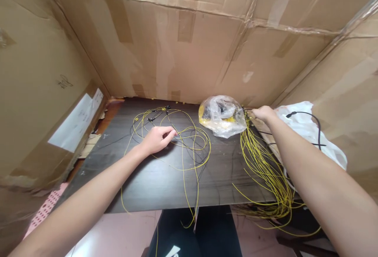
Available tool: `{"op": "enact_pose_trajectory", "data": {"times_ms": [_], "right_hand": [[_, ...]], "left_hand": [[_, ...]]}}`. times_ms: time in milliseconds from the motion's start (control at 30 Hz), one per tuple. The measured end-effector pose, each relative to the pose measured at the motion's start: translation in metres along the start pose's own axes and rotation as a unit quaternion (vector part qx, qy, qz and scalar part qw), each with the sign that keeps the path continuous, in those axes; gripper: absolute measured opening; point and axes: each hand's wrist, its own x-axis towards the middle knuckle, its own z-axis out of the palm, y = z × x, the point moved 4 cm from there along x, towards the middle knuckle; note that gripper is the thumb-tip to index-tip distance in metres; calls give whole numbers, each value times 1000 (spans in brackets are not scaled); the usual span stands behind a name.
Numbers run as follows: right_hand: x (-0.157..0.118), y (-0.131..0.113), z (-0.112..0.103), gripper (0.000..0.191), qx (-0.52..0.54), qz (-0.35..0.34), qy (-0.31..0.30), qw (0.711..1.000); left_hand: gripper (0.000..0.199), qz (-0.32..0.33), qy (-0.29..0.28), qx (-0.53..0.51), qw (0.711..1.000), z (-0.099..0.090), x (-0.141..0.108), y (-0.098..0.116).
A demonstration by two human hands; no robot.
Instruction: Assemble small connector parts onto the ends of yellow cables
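My left hand (161, 139) is closed in a pinch over the middle of the dark table (165, 190), its fingertips at a loosely coiled yellow wire (203, 158). Small black connectors (152, 120) lie among the loops beyond it. At the right, my right hand (264, 113) is closed near the top end of a thick bundle of yellow wires (265, 170); what its fingers hold is hidden. Between the hands, near the back edge, sits a clear plastic bag (223, 115) with something yellow and dark inside.
Cardboard walls (189, 60) enclose the table at the back and sides. A white plastic bag (313, 131) and a black cable (319, 127) lie at the right. Wire ends hang over the front edge above my legs (195, 237).
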Motion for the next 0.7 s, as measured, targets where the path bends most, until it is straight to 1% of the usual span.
{"op": "enact_pose_trajectory", "data": {"times_ms": [67, 100, 133, 200, 233, 300, 333, 367, 400, 433, 500, 567, 633, 700], "right_hand": [[-9, -12, -2, 27, 9, 36, 31, 999], [-14, -23, -8, 30, 18, 38, 58, 997], [-21, -38, -16, 33, 31, 19, 91, 995], [-42, -77, -36, 28, 107, -75, 169, 977], [-55, -97, -43, 26, 148, -118, 191, 963], [-89, -137, -49, 20, 231, -224, 195, 927], [-109, -154, -45, 17, 262, -280, 188, 904], [-128, -169, -37, 14, 275, -339, 167, 884], [-147, -181, -24, 14, 275, -390, 145, 867], [-164, -189, -9, 14, 266, -426, 126, 856], [-185, -194, 24, 12, 246, -452, 93, 852], [-193, -192, 51, 14, 236, -452, 69, 857], [-192, -188, 66, 19, 240, -453, 57, 857], [-190, -186, 71, 26, 244, -461, 50, 852]], "left_hand": [[37, 0, 1, 6, 1000, 0, 0, 0], [37, -1, 3, 9, 1000, -1, 0, 0], [36, -1, 7, 12, 1000, -1, 0, 0], [34, 1, 12, 17, 1000, -3, 1, 0], [32, 4, 12, 22, 1000, -4, 1, 0], [27, 17, 8, 37, 999, -4, 1, 0], [27, 28, 3, 47, 999, -4, 1, 0], [28, 38, -5, 55, 998, -4, 1, 1], [31, 48, -14, 60, 997, -3, 1, 1], [34, 54, -26, 64, 996, -3, 0, 2], [37, 55, -51, 69, 995, -1, -1, 2], [40, 48, -66, 77, 994, 0, -2, 2], [41, 50, -76, 77, 993, 1, -3, 3], [40, 63, -82, 62, 993, 2, -3, 5]]}}
